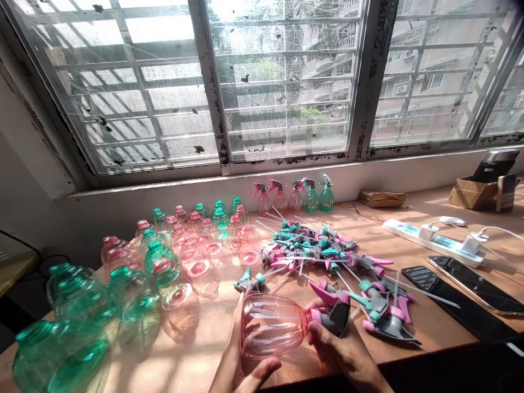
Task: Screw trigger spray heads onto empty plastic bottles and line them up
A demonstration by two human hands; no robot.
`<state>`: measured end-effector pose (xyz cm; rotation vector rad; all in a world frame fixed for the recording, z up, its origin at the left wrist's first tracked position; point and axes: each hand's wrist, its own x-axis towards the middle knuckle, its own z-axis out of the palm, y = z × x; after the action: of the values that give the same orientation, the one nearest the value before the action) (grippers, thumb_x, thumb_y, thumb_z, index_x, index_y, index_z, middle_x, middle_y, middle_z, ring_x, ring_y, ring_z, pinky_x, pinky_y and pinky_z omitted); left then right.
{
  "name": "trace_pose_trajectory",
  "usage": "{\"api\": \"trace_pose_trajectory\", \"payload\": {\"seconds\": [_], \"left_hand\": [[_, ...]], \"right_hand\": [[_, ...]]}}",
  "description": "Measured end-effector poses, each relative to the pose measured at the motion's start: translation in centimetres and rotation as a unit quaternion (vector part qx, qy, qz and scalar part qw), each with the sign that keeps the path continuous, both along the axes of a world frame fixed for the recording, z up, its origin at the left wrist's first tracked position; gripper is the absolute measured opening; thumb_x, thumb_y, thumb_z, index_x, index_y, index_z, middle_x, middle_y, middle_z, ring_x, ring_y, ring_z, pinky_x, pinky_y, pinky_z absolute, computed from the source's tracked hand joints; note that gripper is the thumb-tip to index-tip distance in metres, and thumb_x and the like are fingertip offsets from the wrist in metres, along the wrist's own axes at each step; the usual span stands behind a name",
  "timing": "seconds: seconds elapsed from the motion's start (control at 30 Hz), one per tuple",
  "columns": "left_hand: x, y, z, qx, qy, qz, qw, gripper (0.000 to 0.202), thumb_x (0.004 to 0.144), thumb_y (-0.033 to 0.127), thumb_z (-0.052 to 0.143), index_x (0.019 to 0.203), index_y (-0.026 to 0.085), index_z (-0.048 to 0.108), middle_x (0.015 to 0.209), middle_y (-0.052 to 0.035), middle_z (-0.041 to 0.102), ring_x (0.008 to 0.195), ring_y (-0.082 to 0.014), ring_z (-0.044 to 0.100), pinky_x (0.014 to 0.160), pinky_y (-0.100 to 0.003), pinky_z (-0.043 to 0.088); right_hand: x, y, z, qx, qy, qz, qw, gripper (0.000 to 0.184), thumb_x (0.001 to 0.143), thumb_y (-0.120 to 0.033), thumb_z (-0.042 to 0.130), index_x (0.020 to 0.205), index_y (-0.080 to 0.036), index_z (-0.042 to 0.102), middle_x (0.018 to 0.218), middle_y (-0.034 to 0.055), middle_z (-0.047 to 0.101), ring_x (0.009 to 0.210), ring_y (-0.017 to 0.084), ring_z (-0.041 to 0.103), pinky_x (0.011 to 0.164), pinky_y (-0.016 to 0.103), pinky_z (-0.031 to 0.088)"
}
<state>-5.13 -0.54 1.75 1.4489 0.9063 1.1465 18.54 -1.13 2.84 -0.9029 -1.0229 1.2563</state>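
My left hand (237, 367) cups a clear pink plastic bottle (272, 323) lying on its side above the near edge of the wooden table (413, 210). My right hand (341, 355) grips the pink and grey trigger sprayer head (333, 314) sitting at the bottle's neck. A pile of loose pink, teal and grey sprayer heads (323, 256) with thin white dip tubes lies just beyond my hands.
Many empty pink and green bottles (164, 262) crowd the left of the table. Several finished spray bottles (297, 196) stand under the window. A white power strip (434, 240), two phones (470, 289), a flat bundle (381, 197) and a cardboard box (475, 191) lie at the right.
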Motion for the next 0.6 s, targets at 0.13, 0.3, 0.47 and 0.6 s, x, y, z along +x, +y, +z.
{"api": "trace_pose_trajectory", "payload": {"seconds": [0.13,0.3,0.47,0.6], "left_hand": [[0.3,0.1,0.8,0.01,0.001,-0.001,1.0,0.103,0.089,0.06,0.077,0.169,0.042,0.014,0.157,-0.0106,0.05,0.135,-0.0344,0.059,0.119,-0.05,0.046],[0.3,-0.1,1.2,0.0,-0.008,-0.002,1.0,0.105,0.09,0.058,0.077,0.169,0.041,0.009,0.156,-0.012,0.051,0.13,-0.0327,0.063,0.114,-0.048,0.051],[-0.2,-0.1,0.3,-0.004,0.003,0.007,1.0,0.109,0.083,0.064,0.081,0.169,0.037,0.02,0.158,-0.0131,0.049,0.138,-0.0389,0.056,0.117,-0.049,0.048],[-0.3,0.2,-0.5,0.002,0.004,0.005,1.0,0.102,0.086,0.064,0.077,0.168,0.036,0.023,0.154,-0.0133,0.052,0.138,-0.0396,0.055,0.118,-0.051,0.047]], "right_hand": [[0.1,0.1,-0.3,0.005,0.005,0.004,1.0,0.053,0.08,-0.064,0.086,0.099,-0.018,0.068,0.063,-0.001,0.068,0.044,0.009,0.051,0.045,0.021,0.039],[0.0,0.0,-0.1,0.001,0.007,0.0,1.0,0.055,0.079,-0.065,0.086,0.101,-0.019,0.066,0.063,-0.0014,0.068,0.045,0.01,0.05,0.045,0.022,0.039],[0.0,0.1,-0.2,0.006,-0.011,-0.003,1.0,0.052,0.082,-0.064,0.084,0.1,-0.018,0.068,0.063,-0.0004,0.068,0.046,0.011,0.051,0.045,0.023,0.041],[0.1,0.2,-0.7,0.015,-0.014,-0.004,1.0,0.053,0.082,-0.064,0.084,0.099,-0.017,0.068,0.062,-0.0004,0.068,0.044,0.01,0.051,0.044,0.023,0.043]]}}
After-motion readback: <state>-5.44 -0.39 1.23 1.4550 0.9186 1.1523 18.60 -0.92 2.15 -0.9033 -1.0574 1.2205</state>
